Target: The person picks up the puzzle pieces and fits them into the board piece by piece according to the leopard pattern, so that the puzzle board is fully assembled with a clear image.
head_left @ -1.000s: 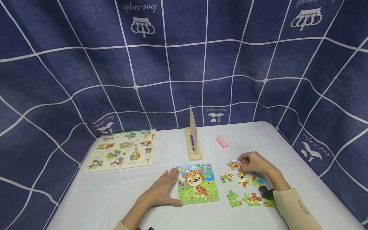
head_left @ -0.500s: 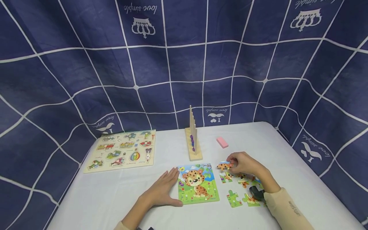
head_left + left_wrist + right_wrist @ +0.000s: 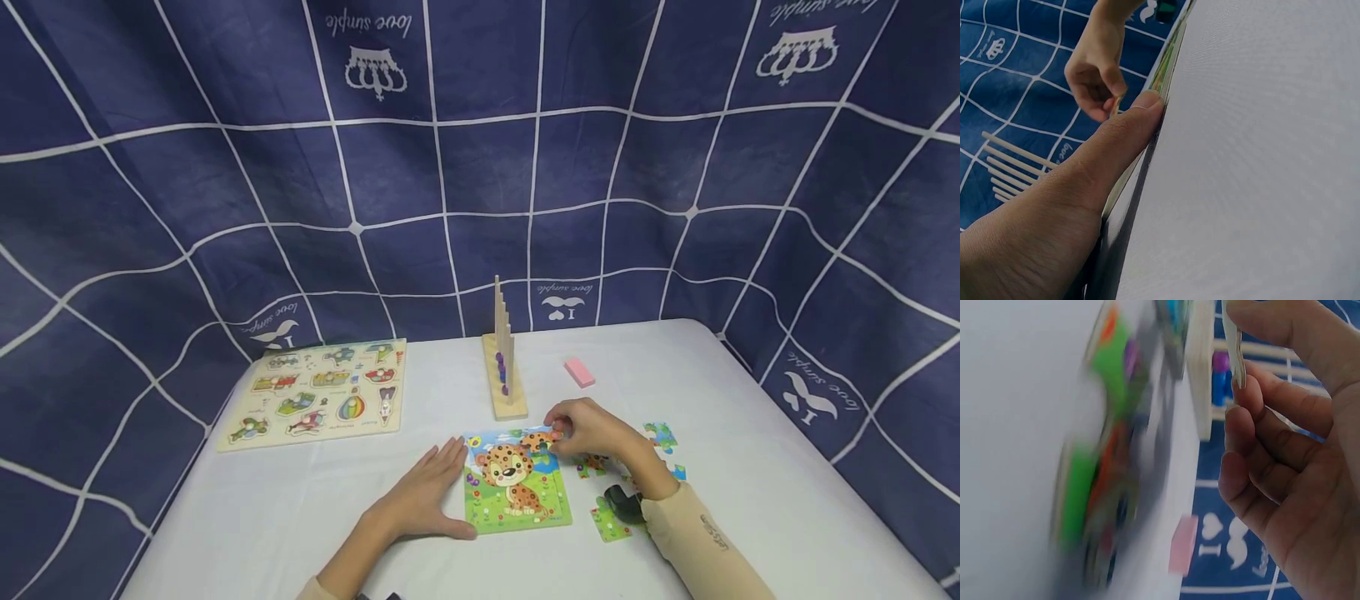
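A square leopard puzzle board (image 3: 491, 518) lies on the white table in the head view. My left hand (image 3: 429, 493) rests at its left side, fingers straight, the thumb (image 3: 1129, 128) right at its near corner in the left wrist view. Over the board's upper right, my right hand (image 3: 596, 433) pinches an orange spotted jigsaw piece (image 3: 536, 439) between thumb and fingers. From the right wrist, that piece (image 3: 1234, 347) shows edge-on. Several loose jigsaw pieces lie right of the board, among them a green one (image 3: 611, 525), partly hidden by my right arm.
Behind the board stands a wooden peg stand (image 3: 510, 408) with upright rods and purple and blue beads. A pink block (image 3: 579, 372) lies to its right. A peg puzzle of vehicles (image 3: 322, 392) sits at the back left. Blue checked cloth (image 3: 480, 167) hangs behind the table.
My right hand has carried the spotted jigsaw piece leftward from the loose pieces to over the board's upper right. A blue-and-green piece now shows behind the right wrist. My left hand stays put.
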The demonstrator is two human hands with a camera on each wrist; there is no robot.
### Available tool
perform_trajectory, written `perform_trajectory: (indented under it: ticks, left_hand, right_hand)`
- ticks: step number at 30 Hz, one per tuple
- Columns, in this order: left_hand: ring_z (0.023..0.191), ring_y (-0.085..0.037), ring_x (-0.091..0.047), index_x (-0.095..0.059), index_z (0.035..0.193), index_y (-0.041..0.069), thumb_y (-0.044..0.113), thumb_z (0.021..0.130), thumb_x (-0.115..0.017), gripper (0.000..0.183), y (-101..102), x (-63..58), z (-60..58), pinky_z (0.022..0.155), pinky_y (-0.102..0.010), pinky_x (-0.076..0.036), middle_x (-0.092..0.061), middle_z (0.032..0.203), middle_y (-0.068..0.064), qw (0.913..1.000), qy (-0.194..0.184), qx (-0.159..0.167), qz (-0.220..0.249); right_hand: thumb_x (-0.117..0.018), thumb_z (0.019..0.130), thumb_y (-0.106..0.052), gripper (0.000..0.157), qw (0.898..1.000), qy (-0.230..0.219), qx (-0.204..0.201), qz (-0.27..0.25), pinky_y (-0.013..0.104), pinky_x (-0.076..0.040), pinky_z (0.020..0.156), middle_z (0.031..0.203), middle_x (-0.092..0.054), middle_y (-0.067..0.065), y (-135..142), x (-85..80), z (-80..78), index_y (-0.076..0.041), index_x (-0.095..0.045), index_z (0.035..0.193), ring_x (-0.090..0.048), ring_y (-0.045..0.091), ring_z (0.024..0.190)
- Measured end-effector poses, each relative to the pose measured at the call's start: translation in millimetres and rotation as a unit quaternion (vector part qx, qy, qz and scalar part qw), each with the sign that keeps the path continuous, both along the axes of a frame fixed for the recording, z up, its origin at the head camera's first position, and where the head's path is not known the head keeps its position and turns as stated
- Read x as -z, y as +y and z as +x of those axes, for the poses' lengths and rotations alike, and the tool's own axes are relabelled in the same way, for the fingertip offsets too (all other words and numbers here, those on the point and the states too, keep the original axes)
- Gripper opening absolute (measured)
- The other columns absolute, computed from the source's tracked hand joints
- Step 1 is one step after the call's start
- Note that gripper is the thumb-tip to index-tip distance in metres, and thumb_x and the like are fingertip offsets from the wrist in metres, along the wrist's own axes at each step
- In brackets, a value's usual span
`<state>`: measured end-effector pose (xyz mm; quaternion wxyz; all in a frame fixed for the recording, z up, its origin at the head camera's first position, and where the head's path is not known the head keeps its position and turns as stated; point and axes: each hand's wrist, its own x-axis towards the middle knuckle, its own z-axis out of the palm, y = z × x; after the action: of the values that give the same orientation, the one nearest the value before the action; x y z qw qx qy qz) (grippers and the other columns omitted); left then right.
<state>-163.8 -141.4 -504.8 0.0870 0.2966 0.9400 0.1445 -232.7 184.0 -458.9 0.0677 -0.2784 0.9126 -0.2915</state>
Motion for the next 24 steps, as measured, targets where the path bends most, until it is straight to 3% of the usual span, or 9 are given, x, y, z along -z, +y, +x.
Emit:
perform_trajectory:
  ticks: [12, 24]
  left_hand:
    - [0.153, -0.024, -0.014, -0.02, 0.155, 0.004, 0.087, 0.067, -0.056, 0.127, 0.1, -1.9, -1.6, 0.124, -0.045, -0.016, -0.013, 0.164, -0.011, 0.9999, 0.006, 0.009, -0.003]
    - [0.153, -0.023, -0.014, -0.019, 0.155, 0.004, 0.089, 0.065, -0.055, 0.128, -0.6, 0.0, -0.3, 0.125, -0.044, -0.016, -0.013, 0.164, -0.01, 1.0, 0.001, 0.003, -0.007]
  right_hand:
    - [-0.081, 0.07, -0.017, 0.032, 1.0, -0.011, -0.021, 0.011, 0.018, -0.046, 0.059, 0.075, -0.059, -0.007, -41.8, 3.7, -2.2, -0.007, -0.07, 0.099, -0.05, 0.005, 0.067]
    - [-0.081, 0.07, -0.015, 0.031, 0.999, -0.017, -0.029, 0.026, 0.018, -0.047, 0.059, 0.074, -0.062, -0.005, -55.4, 7.3, -2.3, -0.006, -0.071, 0.098, -0.051, 0.004, 0.065]
